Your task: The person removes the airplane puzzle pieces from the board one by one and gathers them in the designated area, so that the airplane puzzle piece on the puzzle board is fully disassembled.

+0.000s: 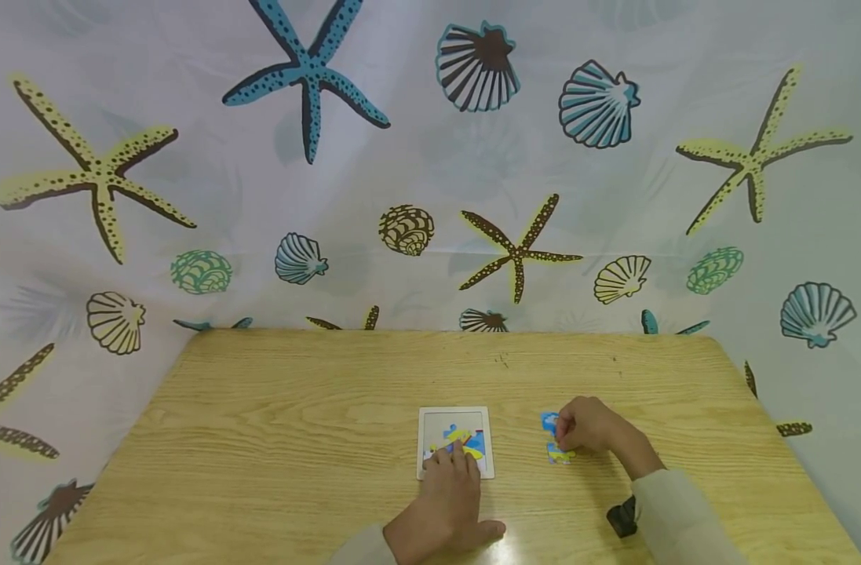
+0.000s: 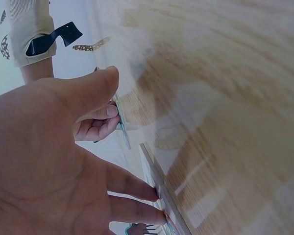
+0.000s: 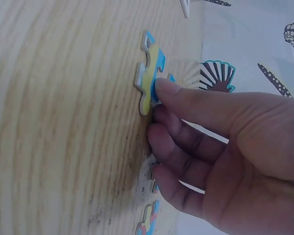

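Observation:
A square white-framed jigsaw tray (image 1: 421, 439) lies on the wooden table, with several joined pieces (image 1: 472, 446) in yellow, blue and red inside it. My left hand (image 1: 447, 486) lies over its near edge, fingers extended onto the pieces and thumb spread to the right. In the left wrist view, fingertips meet the tray's rim (image 2: 159, 188). To the right, my right hand (image 1: 591, 426) is among loose pieces. Its thumb and curled fingers pinch a yellow, blue and white jigsaw piece (image 3: 148, 81), low at the table surface. A blue piece (image 1: 549, 421) lies beside these fingers.
More loose pieces (image 3: 148, 219) lie near the right hand, partly behind its fingers. A black band piece (image 1: 622, 518) sits at the right sleeve. A curtain (image 1: 402, 173) printed with starfish and shells hangs behind the wooden table (image 1: 275, 439).

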Demonstrator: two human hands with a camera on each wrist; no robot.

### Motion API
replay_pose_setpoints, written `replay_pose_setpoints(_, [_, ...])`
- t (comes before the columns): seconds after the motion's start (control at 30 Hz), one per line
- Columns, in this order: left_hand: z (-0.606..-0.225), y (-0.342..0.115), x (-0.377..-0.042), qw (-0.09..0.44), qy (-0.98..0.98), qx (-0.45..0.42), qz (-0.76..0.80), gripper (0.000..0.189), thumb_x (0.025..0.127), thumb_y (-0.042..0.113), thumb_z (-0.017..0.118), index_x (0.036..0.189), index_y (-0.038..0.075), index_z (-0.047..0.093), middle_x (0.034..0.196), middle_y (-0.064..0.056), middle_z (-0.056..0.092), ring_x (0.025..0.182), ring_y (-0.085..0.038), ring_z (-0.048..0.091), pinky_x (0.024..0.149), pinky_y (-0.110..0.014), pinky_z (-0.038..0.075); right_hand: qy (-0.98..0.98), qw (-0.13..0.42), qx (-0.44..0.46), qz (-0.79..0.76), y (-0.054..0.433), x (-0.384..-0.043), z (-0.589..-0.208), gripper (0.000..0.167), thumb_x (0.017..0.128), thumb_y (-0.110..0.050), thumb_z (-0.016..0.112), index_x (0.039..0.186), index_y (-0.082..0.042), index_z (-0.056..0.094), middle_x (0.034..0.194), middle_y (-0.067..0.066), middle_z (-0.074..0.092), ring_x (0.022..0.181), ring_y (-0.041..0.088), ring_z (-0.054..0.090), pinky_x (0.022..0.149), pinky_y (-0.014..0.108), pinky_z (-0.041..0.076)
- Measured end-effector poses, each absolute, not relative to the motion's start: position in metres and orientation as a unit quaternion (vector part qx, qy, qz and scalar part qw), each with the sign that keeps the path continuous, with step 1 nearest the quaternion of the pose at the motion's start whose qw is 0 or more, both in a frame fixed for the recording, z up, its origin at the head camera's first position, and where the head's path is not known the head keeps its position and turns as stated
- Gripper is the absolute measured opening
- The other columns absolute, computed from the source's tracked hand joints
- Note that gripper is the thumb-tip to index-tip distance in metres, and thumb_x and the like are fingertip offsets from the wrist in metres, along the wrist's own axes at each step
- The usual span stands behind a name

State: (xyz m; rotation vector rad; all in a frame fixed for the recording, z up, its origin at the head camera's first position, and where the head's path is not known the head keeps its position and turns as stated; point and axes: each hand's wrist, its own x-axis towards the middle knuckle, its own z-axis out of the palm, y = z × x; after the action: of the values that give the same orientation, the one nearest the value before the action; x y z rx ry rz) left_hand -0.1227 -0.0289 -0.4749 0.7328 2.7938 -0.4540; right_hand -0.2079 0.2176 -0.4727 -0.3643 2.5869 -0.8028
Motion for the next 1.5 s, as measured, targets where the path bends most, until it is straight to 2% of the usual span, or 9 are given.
replay_pose_setpoints(0.43, [-0.474,-0.030,-0.123,0.113,0.950,0.249,-0.149,0.100,0.077,0.085,0.035,0.137,0.006,0.048,0.143,-0.017,0.044,0.118,-0.037,0.052,0.091,-0.044,0.049,0.942,0.181,-0.135,-0.247,0.216,-0.209,-0.466,0.011,0.080,-0.005,0.071,0.072,-0.010,0.066,0.072,-0.003,0.062,0.067,0.012,0.051,0.063,0.027,0.044])
replay_pose_setpoints(0.7, [-0.474,-0.031,-0.123,0.100,0.954,0.245,-0.138,0.097,0.075,0.083,0.041,0.127,0.003,0.055,0.128,-0.017,0.051,0.108,-0.033,0.056,0.090,-0.041,0.049,0.941,0.162,-0.173,-0.243,0.205,-0.213,-0.458,0.011,0.078,-0.002,0.066,0.070,-0.009,0.065,0.069,-0.003,0.060,0.065,0.012,0.050,0.062,0.027,0.044])
replay_pose_setpoints(0.87, [-0.474,-0.031,-0.121,0.090,0.951,0.255,-0.148,0.098,0.077,0.083,0.037,0.129,0.002,0.053,0.126,-0.016,0.052,0.106,-0.032,0.055,0.090,-0.040,0.049,0.938,0.161,-0.173,-0.253,0.192,-0.214,-0.456,0.012,0.078,-0.001,0.064,0.070,-0.010,0.064,0.067,-0.003,0.059,0.063,0.012,0.049,0.060,0.027,0.043])
replay_pose_setpoints(1.1, [-0.476,-0.030,-0.117,0.067,0.954,0.246,-0.157,0.102,0.076,0.087,0.031,0.127,0.001,0.051,0.119,-0.015,0.054,0.099,-0.029,0.055,0.079,-0.035,0.048,0.937,0.131,-0.202,-0.254,0.170,-0.217,-0.459,0.012,0.081,-0.004,0.062,0.071,-0.009,0.066,0.068,-0.003,0.060,0.061,0.010,0.048,0.060,0.025,0.042])
replay_pose_setpoints(1.23, [-0.476,-0.029,-0.117,0.072,0.952,0.247,-0.165,0.103,0.076,0.087,0.028,0.128,0.001,0.051,0.121,-0.017,0.055,0.103,-0.031,0.055,0.082,-0.036,0.048,0.938,0.110,-0.208,-0.255,0.158,-0.220,-0.462,0.012,0.083,-0.005,0.062,0.073,-0.009,0.067,0.069,-0.003,0.061,0.060,0.009,0.047,0.059,0.024,0.041])
replay_pose_setpoints(1.5, [-0.476,-0.028,-0.116,0.088,0.957,0.238,-0.141,0.103,0.074,0.086,0.038,0.126,-0.002,0.054,0.119,-0.020,0.054,0.104,-0.034,0.056,0.085,-0.037,0.050,0.941,0.078,-0.197,-0.264,0.125,-0.218,-0.469,0.008,0.085,-0.009,0.067,0.077,-0.008,0.069,0.073,0.001,0.066,0.062,0.009,0.050,0.059,0.024,0.044])
